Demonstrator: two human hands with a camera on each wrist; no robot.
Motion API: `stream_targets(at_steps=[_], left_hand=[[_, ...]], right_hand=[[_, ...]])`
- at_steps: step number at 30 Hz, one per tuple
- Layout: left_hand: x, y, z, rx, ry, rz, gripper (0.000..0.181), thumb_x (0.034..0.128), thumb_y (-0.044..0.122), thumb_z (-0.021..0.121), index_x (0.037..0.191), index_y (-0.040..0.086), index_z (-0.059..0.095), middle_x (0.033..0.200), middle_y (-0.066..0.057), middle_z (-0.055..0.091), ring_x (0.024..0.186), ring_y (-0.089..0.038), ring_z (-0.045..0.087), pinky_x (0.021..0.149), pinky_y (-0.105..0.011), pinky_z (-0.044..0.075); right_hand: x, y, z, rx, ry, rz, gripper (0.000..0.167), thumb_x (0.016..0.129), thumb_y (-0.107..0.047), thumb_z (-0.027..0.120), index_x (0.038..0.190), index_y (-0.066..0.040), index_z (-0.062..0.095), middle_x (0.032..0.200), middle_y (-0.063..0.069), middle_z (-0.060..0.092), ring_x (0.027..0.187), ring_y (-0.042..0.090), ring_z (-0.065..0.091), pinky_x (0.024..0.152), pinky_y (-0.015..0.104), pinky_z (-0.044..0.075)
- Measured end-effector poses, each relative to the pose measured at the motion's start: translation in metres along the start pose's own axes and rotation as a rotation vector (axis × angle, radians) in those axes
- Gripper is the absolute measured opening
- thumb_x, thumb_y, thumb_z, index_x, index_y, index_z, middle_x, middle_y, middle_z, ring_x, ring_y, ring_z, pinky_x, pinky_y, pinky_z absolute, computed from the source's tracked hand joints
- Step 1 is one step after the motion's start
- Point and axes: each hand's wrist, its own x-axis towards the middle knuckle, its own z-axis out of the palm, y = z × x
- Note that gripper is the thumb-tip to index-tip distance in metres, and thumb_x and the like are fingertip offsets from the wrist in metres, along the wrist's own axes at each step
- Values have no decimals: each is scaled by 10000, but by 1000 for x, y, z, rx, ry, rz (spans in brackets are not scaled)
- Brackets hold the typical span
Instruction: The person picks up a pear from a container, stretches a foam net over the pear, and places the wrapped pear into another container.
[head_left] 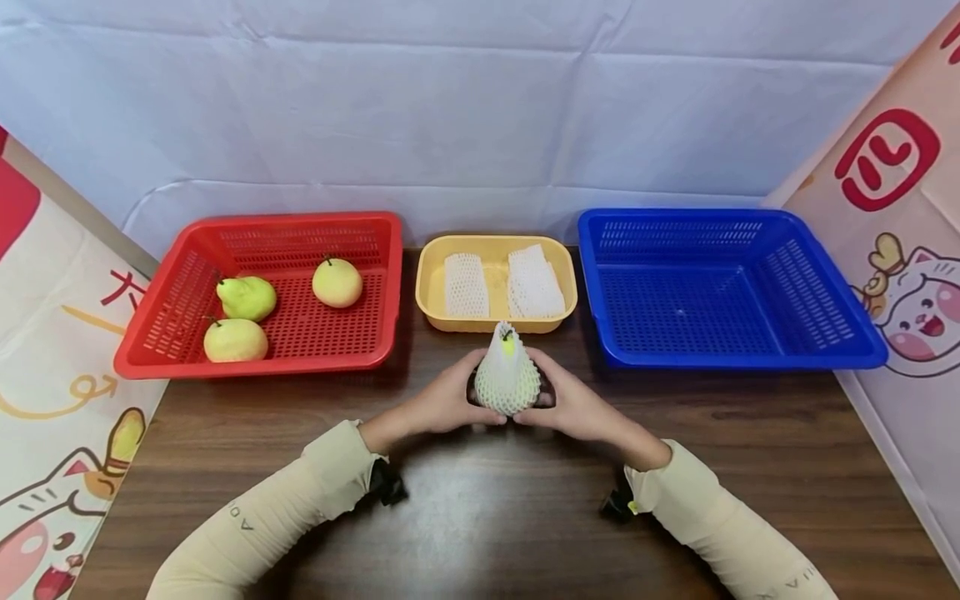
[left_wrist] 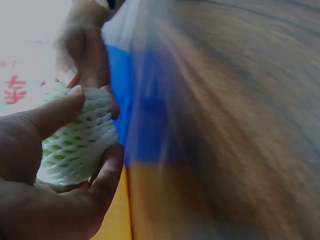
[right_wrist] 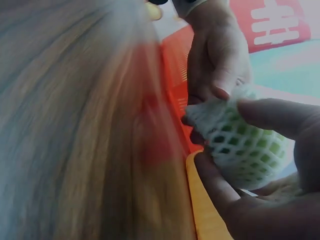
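A green pear in a white foam-net sleeve (head_left: 507, 387) sits between the two hands, over the dark wood-grain table (head_left: 480, 525). The left hand (head_left: 453, 393) and right hand (head_left: 567, 402) both grasp it, fingers and thumbs curled round its sides. Just beyond the hands, a yellow plastic tray (head_left: 498, 287) holds flat white foam-net sleeves (head_left: 467, 286). Farther out, left of the left hand, a red plastic basket (head_left: 262, 365) holds three yellow-green fruits (head_left: 337, 283); right of the right hand stands a blue plastic basket (head_left: 675, 312).

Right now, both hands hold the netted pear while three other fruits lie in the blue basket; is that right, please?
Not quite: the head view shows the three other fruits in the red basket; the left hand and right hand do hold the netted pear.
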Motion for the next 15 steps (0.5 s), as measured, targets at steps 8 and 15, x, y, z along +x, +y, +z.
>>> stream_targets(at_steps=[8,15], left_hand=[[0,7,-9,-303,-20,-5,738,955,48,702,1560,-7,285,1461,-240,466,1235,-356,586,966,-369,554],[0,7,-10,-357,3,-65,569,1024,92,610,1521,-32,361,1457,-243,476,1246,-379,585,999,-384,534]], right_hand=[[-1,-3,-3,186,11,24,871,923,33,655,1607,-3,118,1612,263,207,1380,433,400,955,230,512],[-2,-1,-3,294,14,39,735,1005,-83,607,1587,26,172,1529,284,337,1312,283,500,968,240,504]])
